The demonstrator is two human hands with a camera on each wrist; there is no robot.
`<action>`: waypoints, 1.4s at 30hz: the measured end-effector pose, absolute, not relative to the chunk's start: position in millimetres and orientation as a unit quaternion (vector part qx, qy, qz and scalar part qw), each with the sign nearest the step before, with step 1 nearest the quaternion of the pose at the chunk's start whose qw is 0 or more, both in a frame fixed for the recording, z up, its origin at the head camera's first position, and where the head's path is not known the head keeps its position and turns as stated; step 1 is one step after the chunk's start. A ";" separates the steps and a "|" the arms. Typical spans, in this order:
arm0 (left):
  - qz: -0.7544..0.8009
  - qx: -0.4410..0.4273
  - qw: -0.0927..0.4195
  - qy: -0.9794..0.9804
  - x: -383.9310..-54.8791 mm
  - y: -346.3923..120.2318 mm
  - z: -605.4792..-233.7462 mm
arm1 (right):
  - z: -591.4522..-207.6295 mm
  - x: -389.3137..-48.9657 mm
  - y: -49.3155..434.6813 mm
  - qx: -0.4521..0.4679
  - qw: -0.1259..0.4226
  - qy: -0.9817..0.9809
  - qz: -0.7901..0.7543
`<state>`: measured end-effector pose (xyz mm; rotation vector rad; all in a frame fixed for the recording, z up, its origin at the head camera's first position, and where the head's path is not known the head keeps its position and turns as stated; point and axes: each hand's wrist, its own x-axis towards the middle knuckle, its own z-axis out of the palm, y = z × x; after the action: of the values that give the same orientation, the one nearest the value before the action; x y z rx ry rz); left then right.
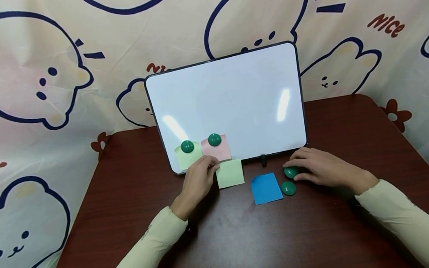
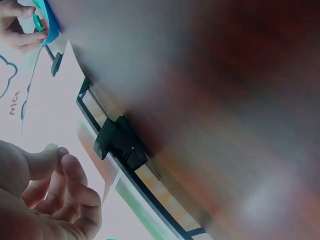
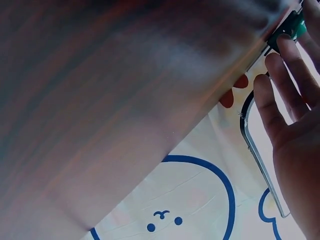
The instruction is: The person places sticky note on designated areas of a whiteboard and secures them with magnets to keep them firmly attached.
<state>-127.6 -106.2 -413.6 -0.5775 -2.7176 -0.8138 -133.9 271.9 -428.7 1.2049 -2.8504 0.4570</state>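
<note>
My left hand (image 1: 199, 178) pinches a pale green sticky note (image 1: 230, 174) by its left edge, in front of the whiteboard's lower frame. In the left wrist view, the left hand's thumb and fingertips (image 2: 59, 150) meet. At the right, my right hand (image 1: 319, 168) grips a round green magnet (image 1: 290, 172) between thumb and fingers, close over the table. A second green magnet (image 1: 288, 188) lies just below it, beside a blue sticky note (image 1: 266, 188). The right wrist view shows the right hand (image 3: 300, 105) partly cut off by the frame.
A whiteboard (image 1: 230, 95) leans at the back of the brown table (image 1: 245, 248). Green magnets hold a light green note (image 1: 184, 159) and a pink note (image 1: 219, 151) at its lower left. A black clip (image 1: 263, 160) sits on its bottom edge. A cartoon-printed cloth (image 1: 118, 41) hangs behind.
</note>
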 end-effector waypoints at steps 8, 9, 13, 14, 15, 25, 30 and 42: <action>-0.281 -0.196 0.118 -0.932 -130.6 -103.9 -411.8 | -427.9 -133.8 272.0 0.382 0.007 -0.913 0.146; -0.282 -0.196 0.118 -0.932 -130.9 -103.6 -411.6 | -428.0 -133.8 272.0 0.382 0.007 -0.913 0.146; -0.281 -0.195 0.118 -0.932 -131.9 -101.7 -410.3 | -428.6 -133.5 271.9 0.381 0.008 -0.913 0.147; -0.280 -0.195 0.118 -0.933 -132.2 -101.2 -410.0 | -428.7 -133.4 271.7 0.381 0.007 -0.913 0.147; -0.277 -0.195 0.121 -0.933 -132.6 -100.5 -409.8 | -428.7 -133.3 271.5 0.381 0.007 -0.913 0.147; -0.269 -0.201 0.137 -0.932 -139.8 -94.2 -411.5 | -427.8 -130.9 271.1 0.380 0.008 -0.914 0.145; -0.273 -0.203 0.147 -0.929 -143.7 -90.1 -411.2 | -427.3 -130.6 270.9 0.381 0.011 -0.913 0.147; -0.263 -0.220 0.157 -0.926 -152.2 -79.7 -397.6 | -427.4 -129.6 271.2 0.386 0.018 -0.910 0.151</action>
<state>-152.2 -79.7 -397.6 -0.6300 -2.6503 -0.7521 -129.6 271.2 -427.4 1.1989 -2.8258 0.4679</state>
